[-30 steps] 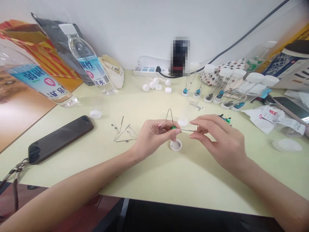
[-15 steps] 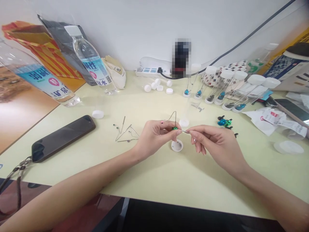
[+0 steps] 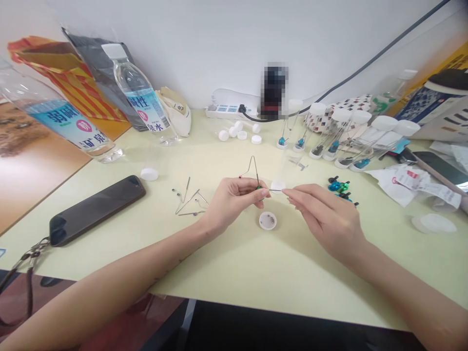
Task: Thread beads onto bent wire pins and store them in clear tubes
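My left hand [image 3: 234, 197] pinches a small green metal piece [image 3: 259, 187], mostly hidden by the fingers. A bent wire [image 3: 252, 163] with a small reddish tip rises out of that piece. Between the fingertips of my right hand [image 3: 321, 207] is a thin metal rod [image 3: 275, 190], level, its far end at the green piece; whether they touch I cannot tell. Below the hands sits a white cap [image 3: 268, 221] with tiny dark parts in it. Several bent wires [image 3: 188, 200] lie left of my left hand. Blue, green and black pieces [image 3: 340, 186] are heaped beyond my right hand.
Clear tubes with white caps [image 3: 341, 115] stand at the back right, holding wires and blue pieces. Loose white caps [image 3: 237, 130] lie near a power strip [image 3: 230, 107]. A phone [image 3: 97, 209] and water bottles [image 3: 141, 97] are on the left, paper wrappers [image 3: 413, 180] on the right.
My left hand and the bent wire have shifted slightly left. My right hand has turned, its fingers now closer together, and more of the rod shows between the hands.
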`<state>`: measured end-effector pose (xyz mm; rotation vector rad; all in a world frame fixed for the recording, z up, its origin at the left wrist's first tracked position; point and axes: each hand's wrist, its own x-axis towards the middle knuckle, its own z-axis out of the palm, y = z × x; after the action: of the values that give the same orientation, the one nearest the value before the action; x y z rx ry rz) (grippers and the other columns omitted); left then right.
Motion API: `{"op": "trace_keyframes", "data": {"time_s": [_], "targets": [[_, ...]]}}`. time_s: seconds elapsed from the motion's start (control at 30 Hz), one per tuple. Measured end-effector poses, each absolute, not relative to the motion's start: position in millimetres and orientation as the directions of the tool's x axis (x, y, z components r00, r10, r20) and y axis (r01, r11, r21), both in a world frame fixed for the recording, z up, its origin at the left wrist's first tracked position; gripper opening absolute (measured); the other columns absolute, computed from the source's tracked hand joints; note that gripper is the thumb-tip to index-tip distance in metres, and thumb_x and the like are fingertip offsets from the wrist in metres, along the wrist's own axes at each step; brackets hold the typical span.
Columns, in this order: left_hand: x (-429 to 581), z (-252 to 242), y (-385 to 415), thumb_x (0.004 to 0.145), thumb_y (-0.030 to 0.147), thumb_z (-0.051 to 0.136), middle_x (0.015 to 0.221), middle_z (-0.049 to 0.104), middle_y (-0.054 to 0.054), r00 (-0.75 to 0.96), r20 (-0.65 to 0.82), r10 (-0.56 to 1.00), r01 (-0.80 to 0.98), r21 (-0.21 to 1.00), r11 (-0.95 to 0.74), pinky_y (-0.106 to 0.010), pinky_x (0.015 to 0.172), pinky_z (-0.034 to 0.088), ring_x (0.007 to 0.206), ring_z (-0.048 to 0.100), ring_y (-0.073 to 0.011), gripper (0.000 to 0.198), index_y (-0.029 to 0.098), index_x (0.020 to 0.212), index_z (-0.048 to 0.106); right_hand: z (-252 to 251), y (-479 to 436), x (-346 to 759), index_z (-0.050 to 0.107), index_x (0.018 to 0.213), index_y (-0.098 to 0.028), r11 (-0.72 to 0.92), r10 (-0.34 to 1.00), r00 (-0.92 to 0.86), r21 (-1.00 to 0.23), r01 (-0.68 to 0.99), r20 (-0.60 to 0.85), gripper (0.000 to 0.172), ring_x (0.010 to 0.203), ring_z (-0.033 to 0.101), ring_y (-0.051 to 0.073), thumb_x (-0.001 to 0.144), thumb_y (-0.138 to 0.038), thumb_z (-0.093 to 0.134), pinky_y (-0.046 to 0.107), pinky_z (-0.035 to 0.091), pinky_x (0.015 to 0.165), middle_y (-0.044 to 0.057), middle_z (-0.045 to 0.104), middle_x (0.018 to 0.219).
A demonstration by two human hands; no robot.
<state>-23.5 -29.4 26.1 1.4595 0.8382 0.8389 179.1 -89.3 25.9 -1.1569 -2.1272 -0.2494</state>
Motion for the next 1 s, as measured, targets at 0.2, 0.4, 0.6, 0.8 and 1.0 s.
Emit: {"op": "trace_keyframes", "data": {"time_s": [0.2, 0.4, 0.6, 0.8, 1.0], "targets": [[-24, 27, -31, 0.081, 0.033, 0.064, 0.075, 0.066, -0.005, 0.491, 0.021, 0.871, 0.087, 0.993, -0.074, -0.024, 0.064, 0.049, 0.064, 0.059, -0.0125, 0.02, 0.014, 0.084, 0.07, 24, -86, 181, 0.061, 0.104, -0.017, 0.594, 0.687, -0.362, -0.2, 0.779, 0.63, 0.024, 0.077, 0.065, 0.015, 0.093, -0.009, 0.041, 0.027, 0.052, 0.066, 0.009, 0.068, 0.092], [-22, 27, -37, 0.082, 0.032, 0.062, 0.075, 0.064, -0.004, 0.555, 0.023, 0.832, 0.088, 0.992, -0.087, -0.026, 0.068, 0.05, 0.067, 0.059, -0.0133, 0.02, 0.014, 0.085, 0.07, 19, -91, 179, 0.055, 0.116, -0.02, 0.475, 0.843, -0.217, -0.491, 0.731, 0.492, 0.027, 0.058, 0.061, 0.01, 0.096, -0.016, 0.037, 0.022, 0.05, 0.058, 0.0, 0.064, 0.073], [-21, 31, -39, 0.081, 0.031, 0.064, 0.069, 0.063, -0.002, 0.507, 0.036, 0.861, 0.097, 0.99, -0.098, -0.023, 0.063, 0.047, 0.063, 0.058, -0.0121, 0.017, 0.015, 0.084, 0.069, 23, -89, 178, 0.06, 0.11, -0.021, 0.53, 0.728, -0.249, -0.293, 0.796, 0.639, 0.021, 0.073, 0.065, 0.014, 0.091, -0.019, 0.053, 0.025, 0.052, 0.066, 0.006, 0.066, 0.095], [-22, 33, -40, 0.083, 0.029, 0.062, 0.067, 0.064, -0.002, 0.534, 0.01, 0.845, 0.08, 0.995, -0.062, -0.023, 0.065, 0.047, 0.065, 0.059, -0.0125, 0.016, 0.014, 0.085, 0.069, 22, -90, 180, 0.066, 0.098, -0.023, 0.549, 0.692, -0.304, -0.205, 0.81, 0.654, 0.021, 0.078, 0.066, 0.016, 0.09, -0.013, 0.05, 0.027, 0.054, 0.071, 0.005, 0.069, 0.096], [-22, 30, -39, 0.081, 0.03, 0.063, 0.078, 0.064, -0.003, 0.535, 0.044, 0.844, 0.06, 0.994, -0.09, -0.024, 0.065, 0.049, 0.067, 0.058, -0.0121, 0.016, 0.015, 0.085, 0.07, 22, -90, 181, 0.067, 0.096, -0.021, 0.593, 0.692, -0.324, -0.253, 0.764, 0.645, 0.024, 0.077, 0.069, 0.015, 0.09, -0.008, 0.047, 0.024, 0.056, 0.066, 0.003, 0.073, 0.089]]}}
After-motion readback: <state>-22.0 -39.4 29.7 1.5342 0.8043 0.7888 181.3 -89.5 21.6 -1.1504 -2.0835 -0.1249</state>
